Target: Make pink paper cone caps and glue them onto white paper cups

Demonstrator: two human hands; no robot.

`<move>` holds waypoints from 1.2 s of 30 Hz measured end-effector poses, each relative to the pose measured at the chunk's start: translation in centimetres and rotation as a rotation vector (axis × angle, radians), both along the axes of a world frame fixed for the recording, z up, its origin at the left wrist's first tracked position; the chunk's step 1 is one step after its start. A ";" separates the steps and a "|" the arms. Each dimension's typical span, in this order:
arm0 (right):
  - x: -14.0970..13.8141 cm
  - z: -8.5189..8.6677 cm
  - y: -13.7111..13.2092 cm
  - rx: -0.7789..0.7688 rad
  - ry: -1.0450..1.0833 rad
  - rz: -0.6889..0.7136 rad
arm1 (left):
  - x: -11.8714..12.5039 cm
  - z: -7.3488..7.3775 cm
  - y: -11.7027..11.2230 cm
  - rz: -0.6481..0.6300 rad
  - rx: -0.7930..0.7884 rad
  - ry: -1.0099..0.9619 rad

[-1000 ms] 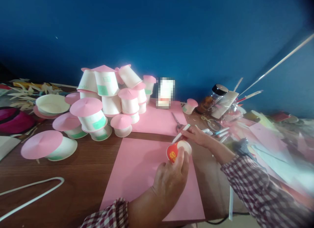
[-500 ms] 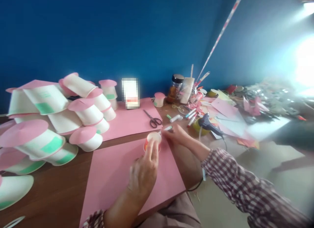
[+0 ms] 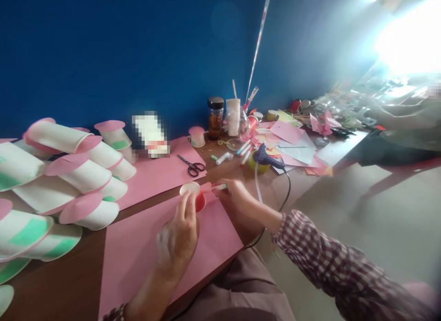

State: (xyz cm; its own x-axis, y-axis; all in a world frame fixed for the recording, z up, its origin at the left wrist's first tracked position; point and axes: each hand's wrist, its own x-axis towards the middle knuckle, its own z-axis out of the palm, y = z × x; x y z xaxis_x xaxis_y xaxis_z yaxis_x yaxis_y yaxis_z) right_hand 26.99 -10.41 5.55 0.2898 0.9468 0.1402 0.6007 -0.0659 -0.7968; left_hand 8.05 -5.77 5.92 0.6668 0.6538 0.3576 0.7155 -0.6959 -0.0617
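My left hand (image 3: 181, 229) is closed round a small red-and-white paper cup (image 3: 200, 202), its pale round top facing up and its fingers over the near side. The cup is just above the pink sheet (image 3: 138, 256), near its far edge; whether it touches the sheet I cannot tell. My right hand (image 3: 237, 197), to the right of the cup, pinches a white marker (image 3: 219, 186) with a green end. A small pink patch (image 3: 206, 187) shows between marker and cup, too blurred to name. Scissors (image 3: 192, 165) lie beyond on another pink sheet (image 3: 172, 174).
White cups with pink discs (image 3: 82, 171) are piled at the left. Behind are a dark-lidded jar (image 3: 215, 118) and stacked cups (image 3: 233, 116). A glue gun (image 3: 265, 155), loose markers (image 3: 244, 148) and paper scraps (image 3: 289, 132) lie right. A person's arm (image 3: 399, 116) shows far right.
The view has swung right, so the table things sit further left. My left hand still holds the cup, now showing more red side. The marker in my right hand lies more level.
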 end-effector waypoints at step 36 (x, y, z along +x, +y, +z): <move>1.3 4.7 1.9 0.175 0.208 -0.251 | 0.7 -1.8 -0.5 0.070 0.097 -0.006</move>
State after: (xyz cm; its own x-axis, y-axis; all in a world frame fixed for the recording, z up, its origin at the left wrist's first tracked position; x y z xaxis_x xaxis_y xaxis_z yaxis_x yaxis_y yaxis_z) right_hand 28.25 -8.54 10.29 0.5492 0.8096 0.2071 0.4068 -0.0425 -0.9125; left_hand 8.72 -6.30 4.14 0.6184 0.6608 0.4254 0.7626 -0.6353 -0.1217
